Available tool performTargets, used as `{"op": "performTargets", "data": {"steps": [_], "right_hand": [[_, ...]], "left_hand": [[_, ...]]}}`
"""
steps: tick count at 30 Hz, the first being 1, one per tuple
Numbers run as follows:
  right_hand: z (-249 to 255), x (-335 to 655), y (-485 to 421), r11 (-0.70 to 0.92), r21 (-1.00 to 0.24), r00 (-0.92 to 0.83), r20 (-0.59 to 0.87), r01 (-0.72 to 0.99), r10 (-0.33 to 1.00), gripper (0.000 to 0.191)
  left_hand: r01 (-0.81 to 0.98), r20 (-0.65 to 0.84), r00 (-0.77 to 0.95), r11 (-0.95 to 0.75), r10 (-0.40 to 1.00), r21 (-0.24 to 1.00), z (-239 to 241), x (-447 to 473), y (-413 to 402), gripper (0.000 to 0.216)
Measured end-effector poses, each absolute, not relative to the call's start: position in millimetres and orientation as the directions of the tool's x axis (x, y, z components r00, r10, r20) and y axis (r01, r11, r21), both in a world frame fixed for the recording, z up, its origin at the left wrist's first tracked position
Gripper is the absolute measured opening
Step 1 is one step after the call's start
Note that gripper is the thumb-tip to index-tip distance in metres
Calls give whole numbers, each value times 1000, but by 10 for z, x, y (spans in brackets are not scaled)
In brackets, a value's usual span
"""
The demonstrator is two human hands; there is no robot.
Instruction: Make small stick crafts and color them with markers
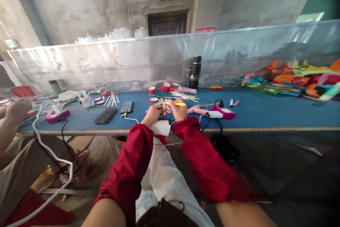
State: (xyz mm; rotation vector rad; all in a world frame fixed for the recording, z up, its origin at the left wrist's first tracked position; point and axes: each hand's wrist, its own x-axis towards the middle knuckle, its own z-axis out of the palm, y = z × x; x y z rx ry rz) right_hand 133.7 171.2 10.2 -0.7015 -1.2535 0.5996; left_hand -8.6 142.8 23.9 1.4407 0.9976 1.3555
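Note:
Close together over the table's front edge, both my hands are working at one spot. My right hand (179, 109) is closed around a slim yellow pen-shaped tool (178, 103), whose tip points left. My left hand (154, 114) pinches a small pale stick-like piece (164, 106) held upright near that tip. Whether the two touch is too small to tell. Below my left hand a white sheet of paper (161, 127) hangs at the table edge. Just behind my hands lie several thin pale sticks (187, 95) and rolls of red-patterned tape (165, 87).
A black thermos (195, 72) stands behind my hands. Right of them are a pink glue gun (195, 109) and a purple power strip (225, 112). Bright fabric pieces (294, 78) are heaped far right. At left, two phones and a cup (86, 101); another person's hand (18, 108) is beyond.

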Motion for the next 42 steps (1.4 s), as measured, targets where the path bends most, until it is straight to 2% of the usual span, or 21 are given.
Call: {"op": "performTargets", "data": {"steps": [4,9,14,20,25,30,36,42], "right_hand": [[106,1337,1720,648,-761,256,619,-39,743,44],[107,1329,1709,655,-751,192,633,-84,750,42],[108,1334,1728,640,-763,266,602,-86,753,45],[99,1338,1735,643,-760,191,621,-92,761,42],[101,1339,1744,636,-764,249,599,-107,761,42],[110,1330,1735,628,-761,208,596,-159,775,42],[108,1337,1751,625,-763,260,577,-166,774,43],[112,1330,1752,613,-767,228,572,-192,788,40]], "left_hand": [[-16,278,68,-277,958,961,236,-86,1430,32],[-36,264,101,-262,959,964,254,-85,1409,33],[3,281,71,-282,957,959,253,-85,1413,33],[-14,279,102,-279,955,960,247,-81,1419,39],[9,306,81,-307,949,952,239,-88,1426,43],[-33,286,142,-284,948,958,229,-99,1447,42],[3,301,122,-304,946,953,220,-107,1464,43],[-30,290,131,-288,948,957,234,-93,1443,46]]}}
